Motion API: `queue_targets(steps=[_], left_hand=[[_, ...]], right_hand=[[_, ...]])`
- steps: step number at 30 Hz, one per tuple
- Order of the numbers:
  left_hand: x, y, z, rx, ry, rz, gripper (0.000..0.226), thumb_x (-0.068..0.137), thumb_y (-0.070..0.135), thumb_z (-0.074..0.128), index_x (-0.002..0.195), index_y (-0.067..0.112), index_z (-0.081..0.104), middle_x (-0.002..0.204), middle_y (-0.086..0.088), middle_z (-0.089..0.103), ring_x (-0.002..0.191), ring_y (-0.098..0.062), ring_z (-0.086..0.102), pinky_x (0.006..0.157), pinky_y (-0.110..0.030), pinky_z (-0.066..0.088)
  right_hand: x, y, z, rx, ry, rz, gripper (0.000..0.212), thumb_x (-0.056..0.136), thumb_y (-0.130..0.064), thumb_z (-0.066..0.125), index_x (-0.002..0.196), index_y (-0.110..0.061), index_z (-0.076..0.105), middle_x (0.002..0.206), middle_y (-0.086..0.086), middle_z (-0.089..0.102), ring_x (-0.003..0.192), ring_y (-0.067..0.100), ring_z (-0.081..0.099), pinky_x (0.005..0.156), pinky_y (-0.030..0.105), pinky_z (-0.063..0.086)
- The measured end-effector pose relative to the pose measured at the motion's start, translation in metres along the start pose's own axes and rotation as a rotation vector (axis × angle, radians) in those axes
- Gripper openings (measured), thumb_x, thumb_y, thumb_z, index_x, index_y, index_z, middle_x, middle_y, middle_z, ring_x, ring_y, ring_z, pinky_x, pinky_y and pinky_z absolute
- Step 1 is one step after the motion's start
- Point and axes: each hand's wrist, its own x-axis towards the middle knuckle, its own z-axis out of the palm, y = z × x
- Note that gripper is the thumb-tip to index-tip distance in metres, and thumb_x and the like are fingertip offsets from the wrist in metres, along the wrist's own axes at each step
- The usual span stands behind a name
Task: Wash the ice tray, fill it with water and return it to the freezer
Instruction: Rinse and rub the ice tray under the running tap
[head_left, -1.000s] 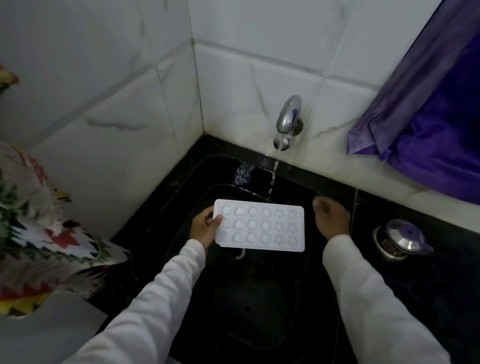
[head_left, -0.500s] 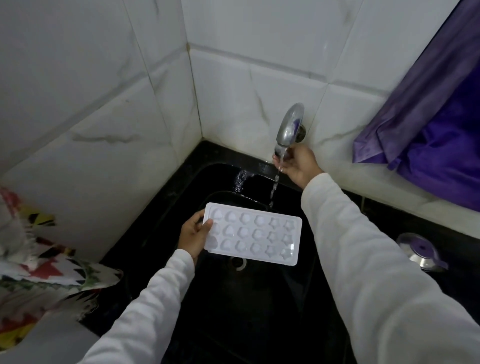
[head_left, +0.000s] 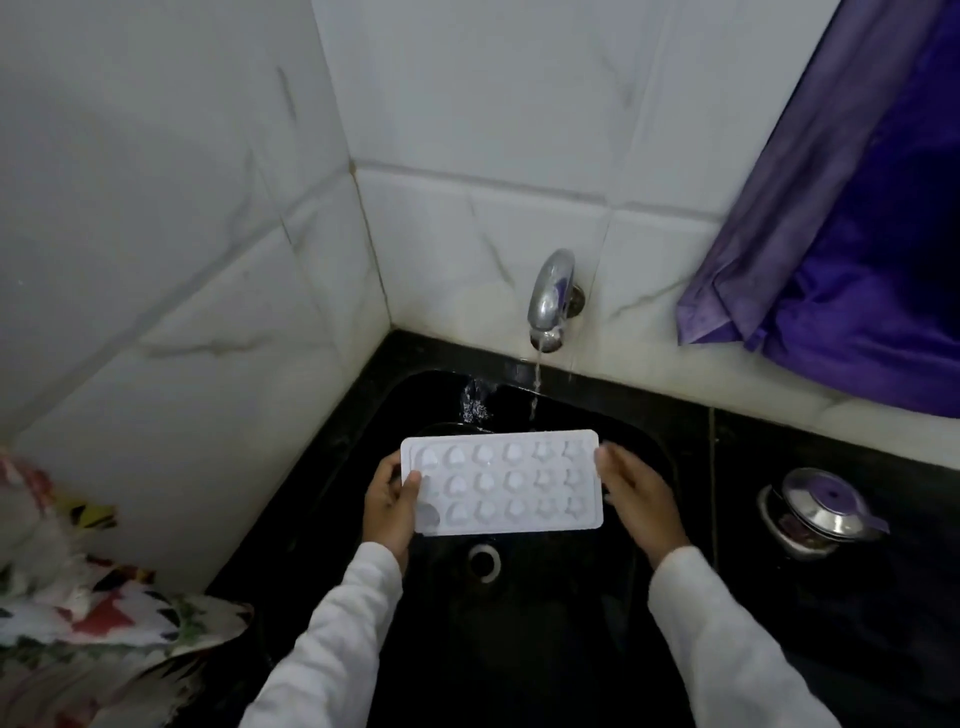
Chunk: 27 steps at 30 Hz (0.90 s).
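Note:
A white ice tray (head_left: 501, 483) with three rows of shaped cells is held flat over the black sink (head_left: 519, 649). My left hand (head_left: 389, 501) grips its left short edge, thumb on top. My right hand (head_left: 636, 499) is at the tray's right edge, fingers blurred and touching or nearly touching it. A chrome tap (head_left: 550, 296) on the tiled wall runs a thin stream of water (head_left: 536, 384) that falls just behind the tray's far edge.
The sink drain (head_left: 484, 558) shows below the tray. A steel pot with a purple-knobbed lid (head_left: 818, 512) stands on the black counter at the right. Purple cloth (head_left: 852, 249) hangs at upper right. Patterned fabric (head_left: 88, 623) lies at lower left.
My right hand left the tap and came down to the tray's right edge. The tray has levelled out and sits closer under the stream. Water keeps running.

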Motion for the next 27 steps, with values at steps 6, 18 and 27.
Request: queue_targets(steps=[6, 18, 27], left_hand=[[-0.004, 0.036, 0.02, 0.22, -0.12, 0.295, 0.019, 0.095, 0.008, 0.06, 0.111, 0.019, 0.061, 0.103, -0.004, 0.072, 0.098, -0.018, 0.07, 0.08, -0.024, 0.055], [-0.026, 0.057, 0.023, 0.544, 0.089, 0.665, 0.009, 0.091, 0.007, 0.063, 0.095, 0.015, 0.064, 0.088, 0.001, 0.072, 0.083, -0.011, 0.067, 0.077, -0.007, 0.044], [-0.054, 0.053, 0.019, 0.567, 0.073, 0.645, 0.011, 0.089, 0.001, 0.064, 0.089, 0.012, 0.063, 0.083, -0.001, 0.071, 0.08, -0.016, 0.069, 0.072, -0.002, 0.042]], right_hand=[[-0.014, -0.017, -0.026, -0.102, 0.237, -0.26, 0.024, 0.087, -0.001, 0.069, 0.101, -0.021, 0.063, 0.089, -0.006, 0.07, 0.092, 0.018, 0.071, 0.083, 0.027, 0.054], [-0.03, -0.028, -0.03, -0.283, 0.406, -0.512, 0.011, 0.089, 0.002, 0.061, 0.097, -0.004, 0.065, 0.082, 0.007, 0.068, 0.079, 0.018, 0.065, 0.069, 0.017, 0.043], [-0.037, -0.008, -0.044, -0.395, 0.261, -0.484, 0.008, 0.088, 0.0, 0.065, 0.092, -0.006, 0.07, 0.083, 0.011, 0.073, 0.081, 0.023, 0.069, 0.068, 0.01, 0.039]])
